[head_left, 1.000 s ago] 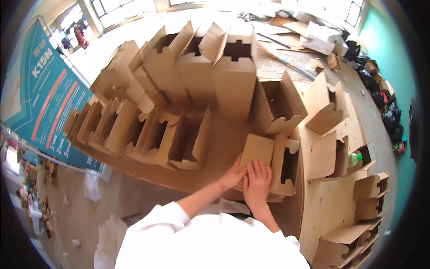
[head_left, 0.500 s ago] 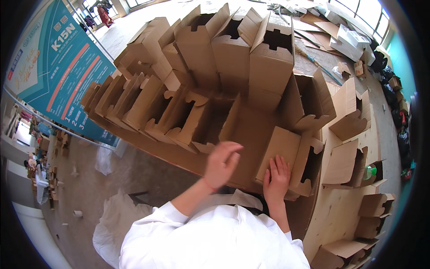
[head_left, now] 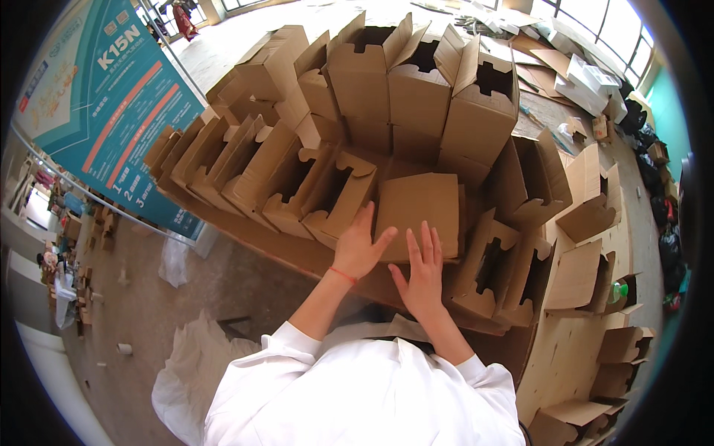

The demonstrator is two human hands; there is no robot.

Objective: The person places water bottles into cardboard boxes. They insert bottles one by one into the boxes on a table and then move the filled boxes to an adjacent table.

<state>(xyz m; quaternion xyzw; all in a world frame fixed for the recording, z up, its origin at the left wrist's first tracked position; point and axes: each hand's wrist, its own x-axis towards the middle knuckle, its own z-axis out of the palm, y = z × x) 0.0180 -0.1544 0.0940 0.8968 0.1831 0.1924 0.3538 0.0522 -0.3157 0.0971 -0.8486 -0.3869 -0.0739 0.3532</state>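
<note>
- While both bare hands lie on it, a flat brown corrugated cardboard panel (head_left: pixel 416 212) sits near the middle of the work surface, tilted up toward the person, its face smooth and matte with squared corners.
- Left hand (head_left: pixel 358 249) rests palm-down at the panel's near left corner, fingers spread and straight, thumb out toward the right; a thin red string circles its wrist.
- Right hand (head_left: pixel 421 273) lies flat just beside it on the panel's near edge, fingers (head_left: pixel 425 241) fanned apart and pointing far; neither hand pinches anything.
- Sleeves of a white coat (head_left: pixel 364 390), soft and creased, cover both forearms down to the cuffs.
- To the left of the panel, a row of folded cardboard boxes (head_left: pixel 253 167) leans in an overlapping line, each with notched, tab-shaped cutouts in its flaps.
- Beyond the panel, a stack of taller upright boxes (head_left: pixel 416 82) stands with open tops and dark hollow insides.
- To the right, more open boxes (head_left: pixel 520 223) with rectangular handle cutouts crowd against the panel's right edge.
- All of it rests on a cardboard-covered table (head_left: pixel 573 357), flat and tan, running toward the near right.
- At the far left, a glossy teal banner (head_left: pixel 104 111) with an orange stripe hangs on a thin rail.
- Beside the table on the dusty concrete floor, a crumpled white plastic bag (head_left: pixel 182 372) lies near the person's left side.
</note>
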